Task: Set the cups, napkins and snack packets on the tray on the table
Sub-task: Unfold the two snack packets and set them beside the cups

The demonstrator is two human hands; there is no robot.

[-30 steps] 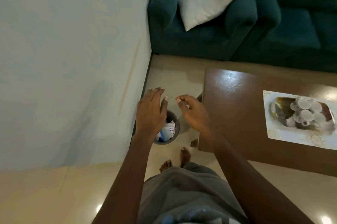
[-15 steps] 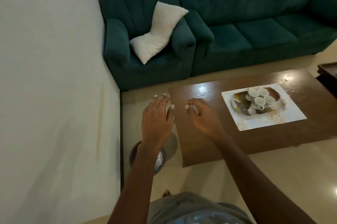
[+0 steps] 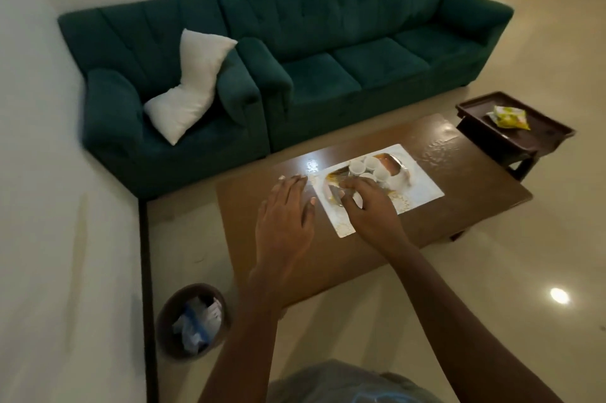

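Head view: a cluster of white cups (image 3: 370, 168) already stands on the oval tray (image 3: 333, 179), which lies on a white placemat (image 3: 423, 186) toward the far side of the brown bench (image 3: 459, 202). So the cup part looks largely done. One yellow snack packet (image 3: 508, 117) is well apart from the tray, lying on a small dark stand (image 3: 541, 136) off the right end of the bench; by my reading it has yet to be brought over. A pale patch at the tray's right end may be a napkin, but I cannot tell, and no other napkins show.

The left hand (image 3: 288, 219) is held palm down over the near left part of the bench, fingers straight and slightly spread, holding nothing. The right hand (image 3: 372, 209) is at the near left end of the tray, over the placemat's edge, its fingers curled under. Whether they pinch something or only touch the tray's rim is hidden.
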